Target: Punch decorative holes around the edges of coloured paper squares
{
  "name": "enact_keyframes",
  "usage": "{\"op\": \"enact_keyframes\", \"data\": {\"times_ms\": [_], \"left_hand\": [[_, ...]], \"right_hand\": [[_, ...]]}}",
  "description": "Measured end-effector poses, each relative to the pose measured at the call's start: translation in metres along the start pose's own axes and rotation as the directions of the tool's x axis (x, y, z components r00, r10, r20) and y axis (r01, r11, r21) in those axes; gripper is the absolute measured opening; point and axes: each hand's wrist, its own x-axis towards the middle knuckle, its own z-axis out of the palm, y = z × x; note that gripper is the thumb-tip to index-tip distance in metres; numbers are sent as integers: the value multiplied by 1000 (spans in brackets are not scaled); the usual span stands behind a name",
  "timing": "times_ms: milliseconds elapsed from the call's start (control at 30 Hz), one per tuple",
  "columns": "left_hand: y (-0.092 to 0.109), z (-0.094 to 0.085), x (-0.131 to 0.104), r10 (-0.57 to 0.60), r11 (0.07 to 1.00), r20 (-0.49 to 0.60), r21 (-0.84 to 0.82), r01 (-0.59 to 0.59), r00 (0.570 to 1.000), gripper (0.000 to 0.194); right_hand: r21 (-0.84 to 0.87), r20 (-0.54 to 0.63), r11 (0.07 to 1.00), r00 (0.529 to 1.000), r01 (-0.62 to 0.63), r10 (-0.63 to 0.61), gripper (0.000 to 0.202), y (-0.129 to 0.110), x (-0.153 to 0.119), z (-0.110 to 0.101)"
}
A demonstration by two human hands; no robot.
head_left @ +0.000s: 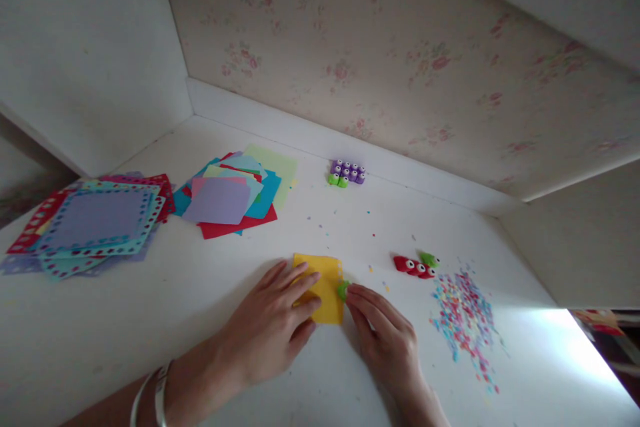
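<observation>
A yellow paper square lies on the white table, with a few small holes near its upper right edge. My left hand rests on its left part, fingers spread and flat. At the paper's right edge sits a small green punch, pinched between the fingertips of my right hand. Part of the punch is hidden behind those fingers. Silver bangles circle my left wrist.
Punched, coloured paper sheets lie far left, beside a pile of plain sheets. Purple and green punches stand near the wall. Red punches and a green one sit right, near scattered confetti.
</observation>
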Motion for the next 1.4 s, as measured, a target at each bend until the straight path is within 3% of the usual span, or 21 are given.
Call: {"op": "enact_keyframes", "data": {"times_ms": [333, 967, 1200, 1400], "left_hand": [[11, 2, -5, -55, 998, 136, -20, 58, 989, 32], [9, 8, -6, -14, 999, 70, -40, 17, 997, 29], [9, 11, -7, -6, 999, 33, -42, 7, 999, 29], [9, 11, -8, -15, 999, 66, -28, 17, 998, 31]], "right_hand": [[-3, 12, 999, 999, -44, 44, 33, 3, -8, 1], [41, 17, 999, 1000, -25, 24, 33, -1, 2, 0], [44, 9, 996, 997, -74, 74, 37, -4, 4, -2], [16, 80, 998, 995, -58, 56, 29, -2, 7, -2]]}}
